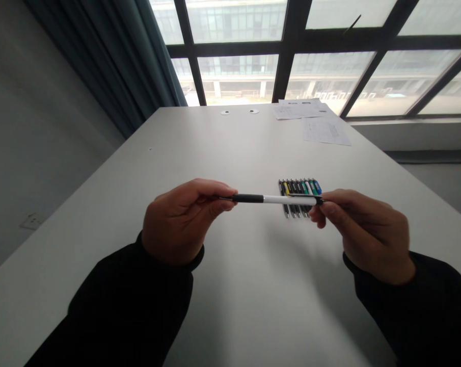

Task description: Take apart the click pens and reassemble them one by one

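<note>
I hold a white pen (287,200) with a black grip level above the white table (230,285). My left hand (180,219) is closed in a pinch on its black tip end. My right hand (363,232) pinches the other end between thumb and fingers. Just behind the pen, a row of several pens (299,191) with yellow, black, green, white and blue bodies lies side by side on the table, partly hidden by the held pen.
Printed paper sheets (325,130) lie at the table's far right, more sheets (297,108) behind them. Two round cable holes (225,112) sit near the far edge. A dark curtain (119,61) hangs at the left of large windows.
</note>
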### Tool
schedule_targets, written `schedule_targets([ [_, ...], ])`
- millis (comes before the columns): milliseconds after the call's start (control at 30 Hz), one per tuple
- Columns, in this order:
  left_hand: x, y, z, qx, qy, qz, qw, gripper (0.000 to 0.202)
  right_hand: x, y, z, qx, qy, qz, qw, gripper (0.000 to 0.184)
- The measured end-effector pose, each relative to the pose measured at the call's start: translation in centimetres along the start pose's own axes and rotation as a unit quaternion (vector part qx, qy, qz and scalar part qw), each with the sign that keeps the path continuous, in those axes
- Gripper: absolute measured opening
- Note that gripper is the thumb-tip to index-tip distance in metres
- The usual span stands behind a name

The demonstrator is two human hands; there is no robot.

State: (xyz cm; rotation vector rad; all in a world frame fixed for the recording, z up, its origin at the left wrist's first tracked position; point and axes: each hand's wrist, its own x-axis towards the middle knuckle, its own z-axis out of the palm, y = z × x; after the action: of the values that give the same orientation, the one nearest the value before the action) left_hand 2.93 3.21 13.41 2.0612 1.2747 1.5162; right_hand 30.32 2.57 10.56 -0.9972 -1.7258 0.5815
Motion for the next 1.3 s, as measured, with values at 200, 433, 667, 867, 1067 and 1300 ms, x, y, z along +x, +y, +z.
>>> schedule_targets([
  [200,0.00,-0.47,-0.26,0.019,-0.023,0.006,1.000,0.009,0.02,0.20,-0.29,-0.026,-0.008,-0.009,1.000,0.016],
  [433,0.01,-0.69,-0.32,0.051,-0.028,0.021,0.998,0.007,-0.08,0.19,-0.40,-0.047,-0.019,-0.003,0.999,0.020],
  [667,0.02,-0.76,-0.35,0.058,-0.039,0.032,0.997,0.009,-0.25,0.08,-0.19,-0.025,-0.028,0.017,0.999,0.028],
  [867,0.19,-0.49,-0.36,0.051,-0.052,0.044,0.996,0.013,-0.33,0.01,-0.05,-0.002,-0.033,0.031,0.999,0.035],
  [1067,0.13,-0.54,-0.36,0.043,-0.066,0.035,0.996,0.015,-0.26,-0.23,-0.04,-0.019,-0.035,0.020,0.999,0.039],
  [1300,0.17,-0.42,-0.29,0.052,-0.078,0.025,0.995,0.024,-0.37,0.00,0.09,-0.021,-0.030,0.012,0.999,0.040],
])
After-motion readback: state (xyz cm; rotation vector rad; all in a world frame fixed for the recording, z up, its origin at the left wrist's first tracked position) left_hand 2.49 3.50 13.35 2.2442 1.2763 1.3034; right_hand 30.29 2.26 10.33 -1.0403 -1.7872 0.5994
